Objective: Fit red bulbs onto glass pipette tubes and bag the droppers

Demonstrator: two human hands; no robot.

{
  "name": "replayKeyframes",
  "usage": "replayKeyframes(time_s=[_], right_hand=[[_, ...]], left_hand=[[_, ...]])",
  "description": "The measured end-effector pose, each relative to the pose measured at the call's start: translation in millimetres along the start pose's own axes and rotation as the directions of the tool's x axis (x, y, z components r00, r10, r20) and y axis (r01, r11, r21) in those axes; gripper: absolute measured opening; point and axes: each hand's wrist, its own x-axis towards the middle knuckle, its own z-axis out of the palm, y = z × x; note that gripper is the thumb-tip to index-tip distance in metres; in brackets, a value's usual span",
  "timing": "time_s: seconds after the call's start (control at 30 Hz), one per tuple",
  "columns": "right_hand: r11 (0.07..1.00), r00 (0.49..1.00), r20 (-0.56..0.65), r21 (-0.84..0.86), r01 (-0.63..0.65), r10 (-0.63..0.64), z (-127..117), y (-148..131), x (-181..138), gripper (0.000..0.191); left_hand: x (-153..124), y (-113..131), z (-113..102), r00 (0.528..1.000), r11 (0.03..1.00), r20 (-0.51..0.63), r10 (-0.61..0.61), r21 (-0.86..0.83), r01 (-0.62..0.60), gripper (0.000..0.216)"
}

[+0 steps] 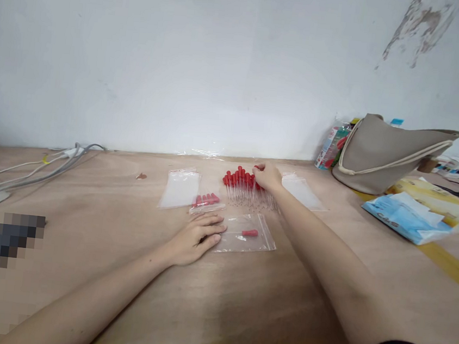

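My left hand (198, 240) lies with its fingers stretched out on the left edge of a clear zip bag (230, 243). Inside that bag is one dropper with a red bulb (250, 233). Farther back, a pile of glass droppers with red bulbs (239, 179) lies side by side, bulbs toward the wall. At the pile's right end, my right hand (268, 176) has its fingers closed on a dropper's red bulb; its wrist hides part of the pile. Just beyond my left fingers sits a filled zip bag (206, 201) showing several red bulbs.
Stacks of flat zip bags lie left (180, 190) and right (303, 192) of the pile. On the right are a grey bag (387, 153), a blue tissue pack (405, 218) and a plastic packet (330, 147). Cables (49, 167) run at left. A wall (223, 73) stands behind.
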Motion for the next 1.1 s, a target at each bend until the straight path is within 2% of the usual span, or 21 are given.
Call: replayKeyframes(time_s=[0.13, 0.23, 0.37, 0.53, 0.7, 0.77, 0.83, 0.9, 1.0, 1.1], right_hand=[[0.979, 0.999, -0.046, 0.204, 0.004, 0.005, -22.7, 13.1, -14.8, 0.03], [0.863, 0.987, -0.14, 0.505, 0.007, 0.074, -41.1, 31.7, -42.5, 0.031], [0.82, 0.978, -0.125, 0.569, -0.067, 0.167, -53.0, 55.9, -77.1, 0.028], [0.722, 0.962, -0.026, 0.666, -0.187, 0.272, -49.6, 63.4, -96.6, 0.023], [0.517, 0.916, 0.202, 0.774, -0.367, 0.347, -47.6, 48.9, -109.4, 0.017], [0.481, 0.895, 0.295, 0.763, -0.432, 0.336, -50.2, 45.0, -112.4, 0.017], [0.532, 0.881, 0.389, 0.702, -0.474, 0.271, -54.7, 45.1, -113.0, 0.019], [0.671, 0.864, 0.479, 0.59, -0.449, 0.157, -59.9, 48.6, -111.7, 0.022], [0.859, 0.822, 0.569, 0.429, -0.28, -0.017, -64.6, 54.7, -109.9, 0.029], [0.918, 0.818, 0.561, 0.38, -0.115, -0.13, -61.8, 55.5, -111.3, 0.031]], left_hand=[[0.2, -2.4, -1.0, 1.0, 1.0, 0.01, 0.019, 0.0, -0.019, 0.034], [2.2, -3.1, -0.7, 1.0, 1.0, -0.001, 0.028, -0.001, -0.028, 0.036], [4.1, -2.6, -0.4, 1.0, 0.999, 0.004, 0.031, 0.021, -0.031, 0.036], [2.4, -1.7, -1.6, 0.999, 0.999, 0.035, 0.012, 0.032, -0.013, 0.038], [3.0, 0.1, -5.1, 0.994, 0.999, 0.108, -0.019, 0.042, 0.014, 0.038], [3.6, 0.9, -5.4, 0.994, 0.999, 0.109, -0.015, 0.049, 0.01, 0.039], [4.0, 1.5, -5.1, 0.995, 0.999, 0.097, -0.007, 0.054, 0.001, 0.04], [4.0, 1.9, -4.7, 0.997, 0.999, 0.081, 0.002, 0.053, -0.006, 0.042], [3.9, 2.1, -4.4, 0.998, 0.998, 0.068, 0.009, 0.054, -0.013, 0.046], [3.9, 1.6, -4.1, 0.998, 0.998, 0.062, 0.015, 0.057, -0.018, 0.046]])
